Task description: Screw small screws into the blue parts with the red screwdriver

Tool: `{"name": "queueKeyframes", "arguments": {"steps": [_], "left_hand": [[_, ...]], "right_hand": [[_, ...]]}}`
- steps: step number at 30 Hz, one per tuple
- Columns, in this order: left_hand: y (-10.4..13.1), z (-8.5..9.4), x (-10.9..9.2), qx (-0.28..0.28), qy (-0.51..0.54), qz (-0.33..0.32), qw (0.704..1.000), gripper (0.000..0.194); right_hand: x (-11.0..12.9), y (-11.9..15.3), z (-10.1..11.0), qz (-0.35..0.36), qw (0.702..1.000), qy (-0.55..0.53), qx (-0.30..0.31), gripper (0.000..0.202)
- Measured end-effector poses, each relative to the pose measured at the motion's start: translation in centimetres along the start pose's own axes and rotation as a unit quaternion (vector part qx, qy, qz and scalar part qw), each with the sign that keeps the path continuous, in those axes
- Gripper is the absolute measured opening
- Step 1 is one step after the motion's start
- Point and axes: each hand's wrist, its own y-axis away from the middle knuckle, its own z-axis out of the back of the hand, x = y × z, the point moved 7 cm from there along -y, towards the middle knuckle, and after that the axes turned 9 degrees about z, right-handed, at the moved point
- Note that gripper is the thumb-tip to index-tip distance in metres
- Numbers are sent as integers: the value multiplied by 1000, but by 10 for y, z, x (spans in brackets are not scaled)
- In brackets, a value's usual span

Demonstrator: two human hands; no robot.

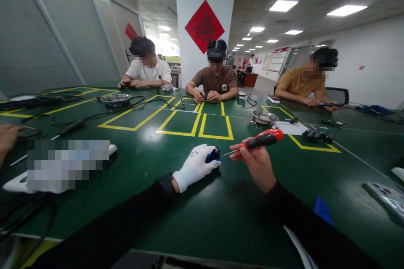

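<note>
"Black sleeves (120, 218) come nearest the camera. What are your fingers doing beyond them?"

"Your left hand (197, 163), in a white glove with blue at the fingers, is clamped on a small black part (213, 154) with a shiny metal end sticking up. Your bare right hand (259, 163) has its thumb and fingers closed on a red and black screwdriver (265, 138), near the front of the handle."

"Does the blade touch the part?"

"It points left and reaches your glove and the part; you can't tell from here whether the tip is seated."

"And past your hands?"

"You have the green table (158, 210) under them, with yellow tape (216, 137) just beyond. Off to your left lie a white box (63, 166), partly blurred, and a black-handled tool (73, 128). Ahead to your right, a metal bowl (264, 117) sits beside white paper (289, 127), with black pieces (317, 135) clustered by it."

"Who's opposite you?"

"Three people: one in white (151, 71), one in brown (217, 77), one in mustard (299, 80)."
</note>
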Motion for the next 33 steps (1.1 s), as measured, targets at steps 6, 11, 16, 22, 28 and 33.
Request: {"name": "queueKeyframes", "arguments": {"steps": [6,11,16,22,28,33], "left_hand": [[0,1,0,5,4,6,1000,34],[0,1,-2,5,5,0,1000,32],[0,1,-1,5,3,0,1000,31],[0,0,1,6,4,5,1000,33],[0,1,-1,5,9,-2,1000,33],[0,2,-2,8,4,1,1000,30]], "right_hand": [[2,2,-2,-1,1000,-21,10,20],[7,4,-6,10,1000,1,6,28],[13,1,-7,30,997,65,0,17],[7,2,-4,16,999,-7,-28,26],[5,4,-6,-8,1000,-21,-21,36],[8,2,-7,3,1000,18,-14,32]]}}
